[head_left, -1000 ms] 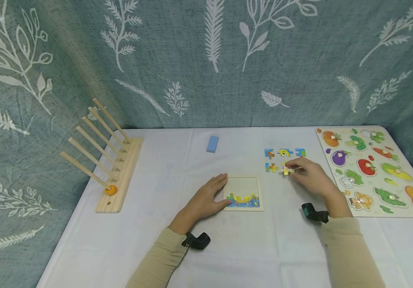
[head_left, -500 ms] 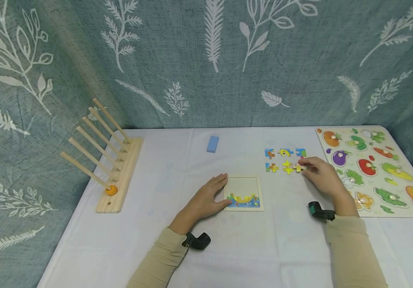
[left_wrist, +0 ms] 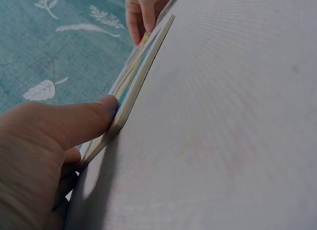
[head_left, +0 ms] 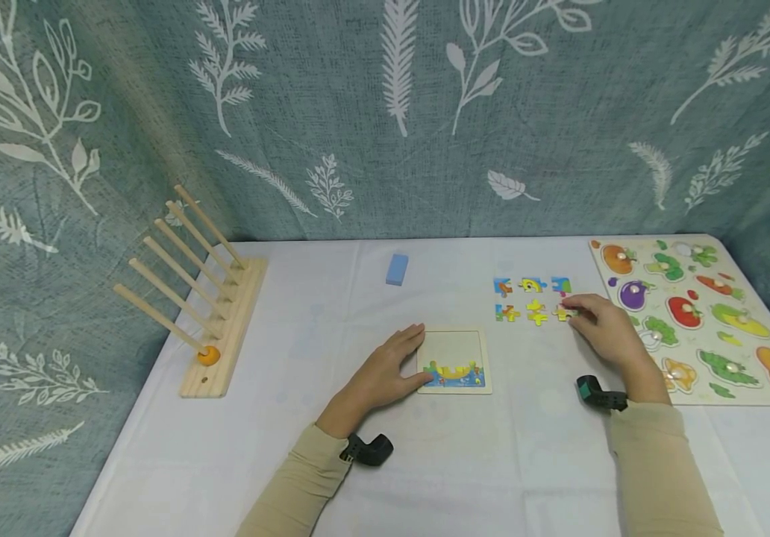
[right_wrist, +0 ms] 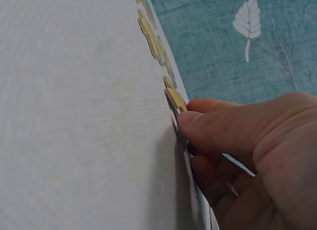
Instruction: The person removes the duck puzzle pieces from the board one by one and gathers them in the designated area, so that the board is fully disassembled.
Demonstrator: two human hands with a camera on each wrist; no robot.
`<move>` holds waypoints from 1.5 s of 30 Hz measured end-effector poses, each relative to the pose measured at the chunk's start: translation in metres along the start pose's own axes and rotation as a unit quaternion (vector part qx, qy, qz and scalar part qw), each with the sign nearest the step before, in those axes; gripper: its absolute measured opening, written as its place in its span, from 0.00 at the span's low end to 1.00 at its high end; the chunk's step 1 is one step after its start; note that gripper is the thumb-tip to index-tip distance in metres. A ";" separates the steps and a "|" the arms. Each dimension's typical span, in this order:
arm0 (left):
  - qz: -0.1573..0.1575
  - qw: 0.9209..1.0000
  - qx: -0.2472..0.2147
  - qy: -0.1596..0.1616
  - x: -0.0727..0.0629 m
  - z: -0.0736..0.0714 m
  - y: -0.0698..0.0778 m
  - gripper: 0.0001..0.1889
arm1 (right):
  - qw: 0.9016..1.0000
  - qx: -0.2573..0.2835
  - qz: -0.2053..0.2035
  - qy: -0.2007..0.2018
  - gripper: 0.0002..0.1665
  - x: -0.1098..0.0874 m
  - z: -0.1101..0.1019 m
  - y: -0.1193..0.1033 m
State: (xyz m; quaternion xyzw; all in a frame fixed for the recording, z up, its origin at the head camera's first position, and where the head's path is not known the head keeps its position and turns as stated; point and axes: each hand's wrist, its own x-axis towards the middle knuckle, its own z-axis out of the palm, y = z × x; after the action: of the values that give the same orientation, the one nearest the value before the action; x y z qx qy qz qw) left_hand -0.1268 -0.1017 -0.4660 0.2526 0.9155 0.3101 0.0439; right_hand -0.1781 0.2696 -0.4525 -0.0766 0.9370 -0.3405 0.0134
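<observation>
My left hand (head_left: 385, 373) holds the left side of a small wooden puzzle tray (head_left: 488, 358), fingers along the edge and thumb on its lower corner. Blue and yellow puzzle pieces (head_left: 459, 379) fill the tray's lower part; its upper part is bare. My right hand (head_left: 603, 328) pinches a mostly yellow puzzle piece (head_left: 562, 314) at the right end of the nearer row of loose pieces. In the right wrist view, thumb and finger grip this piece (right_wrist: 174, 97) by its edge, low over the cloth. A yellow cross-like piece (head_left: 536, 312) lies just left of it.
More loose pieces (head_left: 532, 285) form a row behind. A blue block (head_left: 396, 269) lies at the back. At left stands a wooden peg rack (head_left: 244, 321) with one orange bead (head_left: 207, 356). A vegetable puzzle board (head_left: 714, 328) covers the right side, partly under the right wrist.
My right hand has moved rightward from beside the yellow cross-like piece, bringing its pinched piece to the row's right end. The left hand and tray have stayed put.
</observation>
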 end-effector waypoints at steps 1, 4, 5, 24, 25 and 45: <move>0.001 1.000 0.000 0.001 0.000 0.000 0.000 0.39 | 1.000 -0.001 -0.001 0.002 0.19 0.000 0.000 0.000; 0.003 1.000 0.001 0.003 0.000 0.000 0.000 0.39 | 1.000 -0.004 -0.003 0.005 0.19 0.000 0.001 0.001; 0.003 1.000 0.001 0.003 0.000 0.000 0.000 0.39 | 1.000 -0.005 -0.002 0.004 0.19 0.001 0.001 0.001; 0.014 1.000 0.008 -0.021 -0.001 -0.001 -0.004 0.40 | 1.000 0.013 -0.006 0.001 0.24 0.000 0.004 -0.013; 0.018 0.999 0.009 -0.024 -0.001 -0.001 -0.004 0.40 | 1.000 0.012 -0.012 0.002 0.24 0.000 0.005 -0.015; 0.054 0.997 0.030 -0.053 -0.003 -0.005 -0.006 0.41 | 0.973 0.053 -0.186 -0.127 0.24 -0.011 0.065 -0.110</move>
State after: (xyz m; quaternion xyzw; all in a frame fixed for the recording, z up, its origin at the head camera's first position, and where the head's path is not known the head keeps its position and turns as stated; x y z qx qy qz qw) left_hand -0.1286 -0.1100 -0.4659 0.3189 0.9058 0.2705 0.0681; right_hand -0.1478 0.1468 -0.4326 -0.2907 0.8777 -0.3739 0.0724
